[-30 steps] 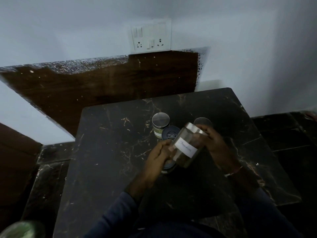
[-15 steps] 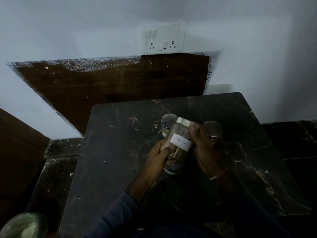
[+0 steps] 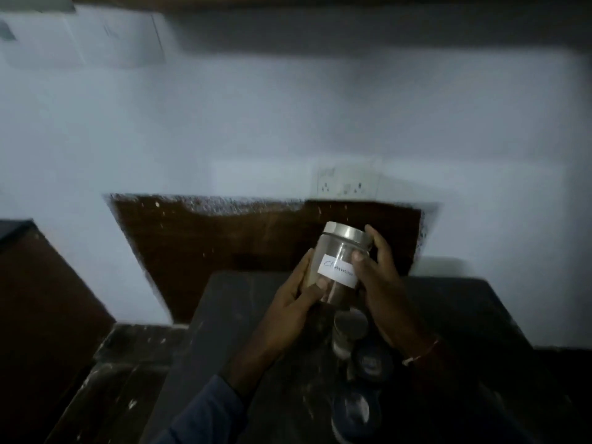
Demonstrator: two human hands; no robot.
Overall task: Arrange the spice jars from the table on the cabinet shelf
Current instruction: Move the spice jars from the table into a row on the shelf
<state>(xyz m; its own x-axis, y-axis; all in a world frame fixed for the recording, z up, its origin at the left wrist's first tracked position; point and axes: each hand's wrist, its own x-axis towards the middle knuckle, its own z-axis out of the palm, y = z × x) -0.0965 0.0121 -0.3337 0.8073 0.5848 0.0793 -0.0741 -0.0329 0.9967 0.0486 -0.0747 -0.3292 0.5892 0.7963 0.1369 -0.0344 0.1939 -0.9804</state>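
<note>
From the head view, the clear glass jar with a silver metal lid and a white handwritten label [image 3: 334,270] is held in the air between both hands, above the far part of the dark marble table [image 3: 224,331] and in front of the brown wooden wall panel [image 3: 224,241]. It tilts slightly, with the lid leaning towards the wall. The left hand [image 3: 294,296] cups its lower side, and its grip is closed round the glass with the thumb across the front. The right hand [image 3: 381,280] is wrapped round the upper side, thumb on the label and fingers up by the lid.

Below the hands, a second metal-lidded jar [image 3: 350,328] and two dark blue-lidded tubs [image 3: 371,363] stand on the table, close together. The frame is dim and smeared, and no shelf shows clearly. A dark band along the top edge [image 3: 352,27] may be the cabinet, but it cannot be told.

This looks like the carry step for one jar: picked up but not yet placed. The next move probably calls for lifting it higher to the shelf, levelling it, and setting it down base first before letting go.
</note>
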